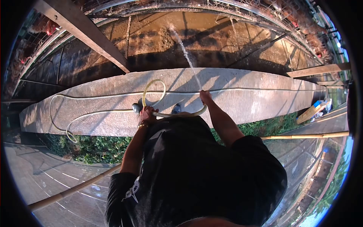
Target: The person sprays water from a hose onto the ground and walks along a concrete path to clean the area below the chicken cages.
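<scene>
A pale yellow hose (177,114) runs across the front of my body from one hand to the other. My right hand (205,97) is closed around its outlet end, and a water jet (187,56) shoots from there onto the wet brown ground (162,41) below the cages. My left hand (147,114) grips the hose farther back, where a loop of it stands up. The rest of the hose lies along the concrete walkway (113,84) in long bends. One dark boot (176,109) shows between my hands.
Wire cages (211,6) with brown hens line the far side. A wooden post (85,36) slants in at upper left. Green plants (102,147) border the walkway's near edge, with bamboo poles (75,188) behind. A wooden box (313,110) sits at the right end.
</scene>
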The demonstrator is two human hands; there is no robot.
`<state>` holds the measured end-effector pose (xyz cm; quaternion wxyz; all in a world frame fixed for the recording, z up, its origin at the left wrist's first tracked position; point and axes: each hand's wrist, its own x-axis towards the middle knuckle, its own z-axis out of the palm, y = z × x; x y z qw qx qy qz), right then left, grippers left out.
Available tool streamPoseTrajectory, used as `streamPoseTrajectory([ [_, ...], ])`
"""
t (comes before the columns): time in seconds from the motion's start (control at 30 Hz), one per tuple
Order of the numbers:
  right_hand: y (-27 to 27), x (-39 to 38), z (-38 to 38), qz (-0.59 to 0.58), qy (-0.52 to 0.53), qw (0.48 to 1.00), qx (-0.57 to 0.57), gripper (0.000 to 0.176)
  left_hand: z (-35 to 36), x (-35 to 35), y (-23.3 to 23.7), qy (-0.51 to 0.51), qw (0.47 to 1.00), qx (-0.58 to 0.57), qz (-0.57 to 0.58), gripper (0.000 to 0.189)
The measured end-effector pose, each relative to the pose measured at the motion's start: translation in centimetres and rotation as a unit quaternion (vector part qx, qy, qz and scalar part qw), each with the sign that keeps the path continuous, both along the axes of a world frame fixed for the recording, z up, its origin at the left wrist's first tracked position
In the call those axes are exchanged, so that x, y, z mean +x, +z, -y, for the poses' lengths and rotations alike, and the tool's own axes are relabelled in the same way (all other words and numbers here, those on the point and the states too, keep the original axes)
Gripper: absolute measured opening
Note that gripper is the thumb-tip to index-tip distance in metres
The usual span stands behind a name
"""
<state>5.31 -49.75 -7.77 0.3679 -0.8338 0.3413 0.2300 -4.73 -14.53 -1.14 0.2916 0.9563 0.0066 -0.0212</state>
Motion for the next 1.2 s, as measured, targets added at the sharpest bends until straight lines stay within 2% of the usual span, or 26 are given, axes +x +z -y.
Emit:
streamPoseTrajectory([
  [0.17, 2.6, -0.1, -0.6, -0.05, 0.022, 0.998, 0.001, 0.041, -0.3, 0.0, -0.2, -0.008, 1.0, -0.014, -0.023, 0.026],
  [0.3, 0.7, 0.2, -0.1, -0.071, 0.09, 0.993, -0.005, 0.042, -0.4, 0.2, -0.5, -0.005, 0.999, -0.007, -0.037, 0.026],
  [0.4, 0.8, 0.2, -0.2, -0.073, 0.084, 0.994, -0.001, 0.043, -0.6, 0.3, -0.7, -0.006, 1.0, -0.006, -0.03, 0.024],
  [0.47, -1.9, 0.3, 0.6, -0.082, 0.135, 0.987, -0.002, 0.043, -0.5, 0.4, -0.4, -0.014, 1.0, -0.005, -0.005, 0.022],
  [0.6, -1.1, 0.7, 0.5, -0.08, 0.219, 0.972, 0.001, 0.042, -0.8, 0.7, -1.4, 0.003, 0.997, -0.018, -0.077, 0.026],
  [0.7, 0.2, 1.0, 0.1, -0.094, 0.212, 0.973, 0.0, 0.041, -1.0, 0.8, -2.4, 0.006, 0.998, -0.022, -0.066, 0.026],
  [0.87, 1.4, 1.3, -0.5, -0.089, 0.077, 0.993, 0.015, 0.04, -1.0, 1.2, -2.0, 0.019, 0.998, -0.017, -0.066, 0.027],
  [1.0, -0.2, 1.9, 0.0, -0.103, 0.051, 0.993, 0.03, 0.037, -1.1, 1.5, -2.3, 0.0, 0.997, -0.006, -0.074, 0.028],
  [1.1, -1.8, 4.1, 1.1, -0.1, 0.306, 0.947, 0.028, 0.037, -1.3, 1.2, -1.8, -0.007, 0.997, 0.005, -0.083, 0.03],
  [1.13, -3.9, 4.9, 1.7, -0.035, 0.335, 0.941, 0.032, 0.029, -1.2, 1.2, -1.1, -0.013, 0.996, 0.013, -0.093, 0.031],
  [1.17, -5.3, 4.6, 2.3, 0.066, 0.197, 0.971, 0.114, 0.029, -1.0, 1.3, -0.3, -0.018, 0.994, 0.021, -0.102, 0.032],
  [1.2, -5.7, 6.5, 2.3, 0.039, 0.261, 0.964, 0.016, 0.029, -0.9, 1.3, 0.3, -0.035, 0.999, 0.014, -0.035, 0.027],
])
